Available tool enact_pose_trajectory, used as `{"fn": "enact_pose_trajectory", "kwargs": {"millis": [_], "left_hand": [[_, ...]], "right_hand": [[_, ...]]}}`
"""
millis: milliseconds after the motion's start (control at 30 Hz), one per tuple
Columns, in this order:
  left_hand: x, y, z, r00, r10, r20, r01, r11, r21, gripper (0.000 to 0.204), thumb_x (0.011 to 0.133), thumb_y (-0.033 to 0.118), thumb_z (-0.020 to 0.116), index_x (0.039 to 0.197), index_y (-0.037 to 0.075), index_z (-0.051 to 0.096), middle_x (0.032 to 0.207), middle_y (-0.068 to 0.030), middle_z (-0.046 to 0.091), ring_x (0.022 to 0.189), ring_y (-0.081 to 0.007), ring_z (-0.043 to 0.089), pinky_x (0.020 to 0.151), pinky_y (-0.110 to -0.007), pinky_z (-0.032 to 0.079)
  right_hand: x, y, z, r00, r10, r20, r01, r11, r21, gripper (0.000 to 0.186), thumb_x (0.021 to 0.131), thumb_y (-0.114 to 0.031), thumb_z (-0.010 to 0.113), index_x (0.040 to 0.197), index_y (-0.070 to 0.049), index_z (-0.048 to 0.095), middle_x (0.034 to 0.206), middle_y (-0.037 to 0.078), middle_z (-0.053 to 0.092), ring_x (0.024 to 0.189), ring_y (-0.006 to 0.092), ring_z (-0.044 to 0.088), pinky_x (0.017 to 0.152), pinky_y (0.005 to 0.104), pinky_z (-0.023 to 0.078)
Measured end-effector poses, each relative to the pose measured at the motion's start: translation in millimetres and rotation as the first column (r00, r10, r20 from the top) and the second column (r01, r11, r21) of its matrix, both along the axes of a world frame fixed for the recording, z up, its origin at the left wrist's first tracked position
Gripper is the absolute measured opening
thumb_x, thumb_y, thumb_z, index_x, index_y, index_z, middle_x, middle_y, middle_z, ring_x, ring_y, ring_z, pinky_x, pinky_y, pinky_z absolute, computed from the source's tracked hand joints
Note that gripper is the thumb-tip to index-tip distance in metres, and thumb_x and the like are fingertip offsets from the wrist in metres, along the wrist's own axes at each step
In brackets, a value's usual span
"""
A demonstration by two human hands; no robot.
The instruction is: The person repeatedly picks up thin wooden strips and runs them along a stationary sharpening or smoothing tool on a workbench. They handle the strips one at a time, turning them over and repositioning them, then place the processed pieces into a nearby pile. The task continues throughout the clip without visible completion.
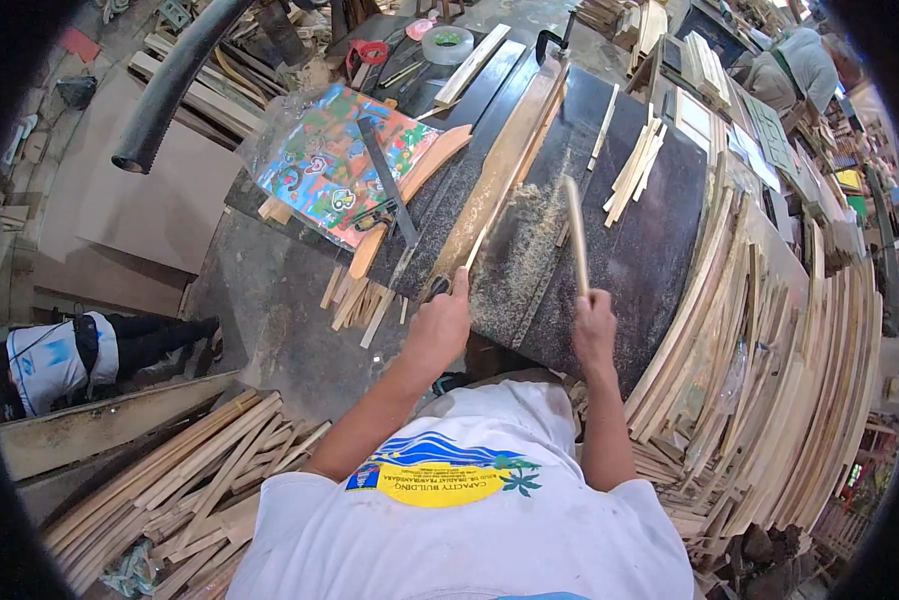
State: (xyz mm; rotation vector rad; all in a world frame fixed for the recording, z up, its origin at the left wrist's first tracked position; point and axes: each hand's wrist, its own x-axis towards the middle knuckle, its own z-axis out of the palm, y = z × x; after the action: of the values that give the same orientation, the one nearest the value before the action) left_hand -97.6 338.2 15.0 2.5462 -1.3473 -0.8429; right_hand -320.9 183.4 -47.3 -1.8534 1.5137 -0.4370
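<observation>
My left hand (441, 322) is closed at the near edge of the black worktable (634, 240), its index finger pointing forward. Its fingertips grip the near end of a thin pale wood strip (477, 247), which runs away from me along the side of a long brown board (504, 165). To the right, my right hand (594, 325) is wrapped round the lower end of a slim wooden stick (577, 235). That stick points away from me, over the tabletop. Sawdust (531, 225) lies scattered between the two hands.
A black clamp (554, 42) sits at the board's far end. Left lie a metal square (387, 180), a curved wood piece (409, 200) and a colourful sheet (314, 150). A dark hose (184, 90) hangs upper left. Long wood strips (769, 400) are stacked right. A person (64, 360) is at left.
</observation>
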Motion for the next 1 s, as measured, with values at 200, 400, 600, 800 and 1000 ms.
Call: {"fn": "enact_pose_trajectory", "kwargs": {"millis": [200,400,600,800,1000], "left_hand": [[4,0,-3,1.000,-0.009,-0.011,0.008,1.000,-0.025,0.063,0.100,0.007,0.049,0.160,-0.001,0.033,0.099,-0.0322,0.073,0.094,-0.0493,0.074,0.081,-0.059,0.059],[8,-3,-8,1.000,-0.024,0.011,0.024,1.000,-0.018,0.063,0.099,0.007,0.049,0.160,-0.002,0.033,0.098,-0.0320,0.073,0.091,-0.0488,0.074,0.080,-0.058,0.060],[14,-20,-13,0.997,-0.065,0.043,0.068,0.996,-0.065,0.062,0.098,0.004,0.050,0.157,-0.006,0.035,0.092,-0.0311,0.073,0.087,-0.0475,0.074,0.076,-0.056,0.060],[26,-46,-19,0.994,-0.083,0.068,0.092,0.985,-0.146,0.060,0.096,0.002,0.050,0.154,-0.009,0.038,0.085,-0.0297,0.073,0.080,-0.0459,0.074,0.072,-0.056,0.060],[34,-74,-20,0.992,-0.095,0.084,0.109,0.976,-0.187,0.059,0.096,0.002,0.051,0.152,-0.010,0.039,0.086,-0.0305,0.073,0.083,-0.0477,0.074,0.074,-0.056,0.060]], "right_hand": [[41,-4,11,0.969,0.198,0.150,-0.207,0.977,0.049,0.043,0.107,-0.026,0.056,0.147,-0.009,0.058,0.095,0.023,0.071,0.085,0.0314,0.071,0.081,0.0410,0.055],[50,-12,22,0.967,0.210,0.143,-0.227,0.967,0.116,0.044,0.107,-0.026,0.056,0.147,-0.008,0.060,0.090,0.014,0.068,0.083,0.0230,0.066,0.081,0.0375,0.054],[58,-32,29,0.963,0.229,0.143,-0.245,0.963,0.113,0.044,0.106,-0.026,0.055,0.144,-0.005,0.060,0.091,0.020,0.069,0.085,0.0276,0.069,0.082,0.0403,0.055],[69,-60,18,0.962,0.247,0.120,-0.250,0.968,0.013,0.045,0.105,-0.028,0.054,0.142,-0.003,0.061,0.097,0.028,0.072,0.089,0.0376,0.073,0.084,0.0456,0.055],[85,-82,43,0.979,0.194,0.065,-0.201,0.972,0.122,0.047,0.105,-0.029,0.053,0.144,-0.003,0.060,0.099,0.021,0.073,0.092,0.0299,0.072,0.086,0.0418,0.054]]}}
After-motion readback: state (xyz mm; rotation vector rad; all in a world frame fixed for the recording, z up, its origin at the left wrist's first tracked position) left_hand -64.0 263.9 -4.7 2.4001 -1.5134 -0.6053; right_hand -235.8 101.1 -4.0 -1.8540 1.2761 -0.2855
